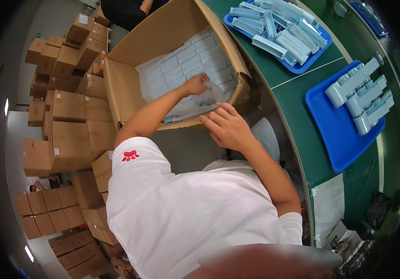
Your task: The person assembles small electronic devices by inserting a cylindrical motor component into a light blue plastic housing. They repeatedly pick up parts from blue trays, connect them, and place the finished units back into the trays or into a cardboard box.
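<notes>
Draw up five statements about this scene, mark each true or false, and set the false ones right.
1. The left hand and the right hand both hold a translucent sheet. True.
2. The blue tray nearest the open box stands on the floor. False: that blue tray rests on the green table.
3. The left sleeve bears a red paw print. True.
4. The stacked cartons stand on the person's right. False: the stacked cartons are on the left.
5. The hands are at an open cardboard box. True.

Grey lettering (294, 44): light-blue parts (269, 23) | red paw emblem (130, 156): white sleeve (146, 162) | white labels (83, 19): cartons (69, 107)
</notes>
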### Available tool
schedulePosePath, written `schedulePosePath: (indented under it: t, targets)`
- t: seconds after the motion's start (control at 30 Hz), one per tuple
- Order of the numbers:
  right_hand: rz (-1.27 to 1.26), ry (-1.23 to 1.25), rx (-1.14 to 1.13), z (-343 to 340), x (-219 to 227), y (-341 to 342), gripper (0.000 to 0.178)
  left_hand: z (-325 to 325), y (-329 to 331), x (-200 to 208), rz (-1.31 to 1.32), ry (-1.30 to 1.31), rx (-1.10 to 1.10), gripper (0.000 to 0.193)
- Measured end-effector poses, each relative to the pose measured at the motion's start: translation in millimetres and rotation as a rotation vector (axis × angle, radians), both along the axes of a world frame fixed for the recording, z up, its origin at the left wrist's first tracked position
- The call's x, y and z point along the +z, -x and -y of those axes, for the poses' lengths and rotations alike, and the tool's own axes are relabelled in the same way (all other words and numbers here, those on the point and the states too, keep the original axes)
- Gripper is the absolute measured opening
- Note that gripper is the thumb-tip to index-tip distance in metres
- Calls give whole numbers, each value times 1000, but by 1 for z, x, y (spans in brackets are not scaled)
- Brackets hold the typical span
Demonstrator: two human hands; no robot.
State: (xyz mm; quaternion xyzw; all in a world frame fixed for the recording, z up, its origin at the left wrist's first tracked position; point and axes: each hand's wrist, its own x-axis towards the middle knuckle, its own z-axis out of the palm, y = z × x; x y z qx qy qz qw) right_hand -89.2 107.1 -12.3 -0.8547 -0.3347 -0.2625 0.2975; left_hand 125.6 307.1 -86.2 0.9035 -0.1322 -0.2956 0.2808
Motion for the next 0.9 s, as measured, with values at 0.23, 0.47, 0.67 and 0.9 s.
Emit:
schedulePosePath:
  t: [0.23,0.47,0.67,0.9]
  targets:
    - [-17,-16,13,-2,4,1,43,-33,-51,80,-60,896,637,25]
    - [-16,-46,-2,-4,2,1,49,-53,-16,15,102,-235,-69,96]
    - [5,-43,-20,0,-4,7,47,2,48,-24,-84,-577,-650,65]
    - [3,-63,-23,-8,2,0,45,10,34,-74,-540,-145,-486,60]
